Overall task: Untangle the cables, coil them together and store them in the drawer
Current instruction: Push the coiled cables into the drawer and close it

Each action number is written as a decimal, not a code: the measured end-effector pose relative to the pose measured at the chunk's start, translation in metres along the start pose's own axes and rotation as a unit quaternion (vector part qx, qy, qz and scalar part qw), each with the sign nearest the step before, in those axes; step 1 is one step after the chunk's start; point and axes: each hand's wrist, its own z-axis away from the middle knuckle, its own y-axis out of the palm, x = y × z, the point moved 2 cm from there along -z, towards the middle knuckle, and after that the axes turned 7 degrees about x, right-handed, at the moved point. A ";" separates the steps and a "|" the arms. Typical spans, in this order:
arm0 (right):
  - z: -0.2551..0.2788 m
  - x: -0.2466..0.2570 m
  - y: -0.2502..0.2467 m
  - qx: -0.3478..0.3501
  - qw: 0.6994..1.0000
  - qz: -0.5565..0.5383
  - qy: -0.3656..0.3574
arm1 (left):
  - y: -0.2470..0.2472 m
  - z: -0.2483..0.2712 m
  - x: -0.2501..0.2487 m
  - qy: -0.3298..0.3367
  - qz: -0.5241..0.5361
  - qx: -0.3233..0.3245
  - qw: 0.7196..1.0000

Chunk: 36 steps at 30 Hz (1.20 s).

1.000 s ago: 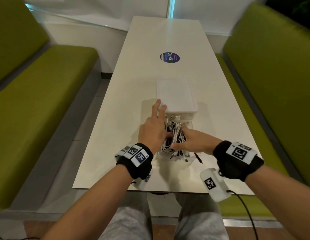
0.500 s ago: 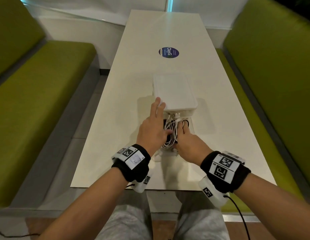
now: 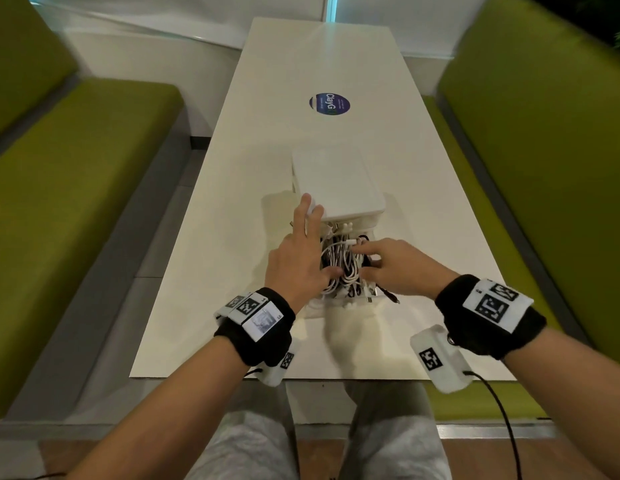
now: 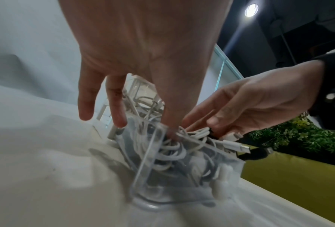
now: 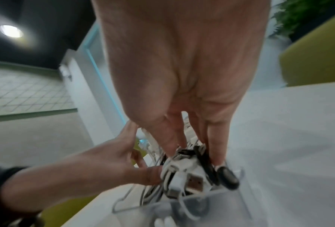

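Note:
A bundle of white and black cables (image 3: 339, 268) lies in the pulled-out clear drawer (image 3: 336, 306) of a white drawer unit (image 3: 336, 181) on the table. My left hand (image 3: 319, 237) has straight fingers touching the unit's front left corner, and its thumb presses on the cables. My right hand (image 3: 365, 263) pinches the bundle from the right. The left wrist view shows the cables (image 4: 168, 153) through the drawer wall (image 4: 154, 176), with plugs sticking over the rim. In the right wrist view, my right hand (image 5: 193, 155) has thumb and fingers on either side of the bundle (image 5: 184, 170).
The white table (image 3: 232, 271) carries a round dark sticker (image 3: 329, 105) beyond the drawer unit. Green benches run along the left (image 3: 76, 202) and right (image 3: 544, 168). The table's near edge is close behind my wrists.
My right hand has drawn back from deep in the drawer toward me and now pinches the bundle near the drawer's middle. The left hand stays at the unit's corner.

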 end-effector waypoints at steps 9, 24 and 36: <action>0.053 -0.019 0.025 -0.089 0.995 0.037 0.017 | 0.002 -0.003 0.003 0.008 -0.008 0.004 1.000; 0.023 -0.006 0.038 -0.172 0.981 -0.040 -0.082 | 0.000 -0.002 0.007 0.030 -0.007 -0.001 1.000; 0.019 -0.011 0.067 -0.102 0.952 0.257 -0.132 | 0.004 -0.007 0.018 0.073 0.031 -0.036 0.996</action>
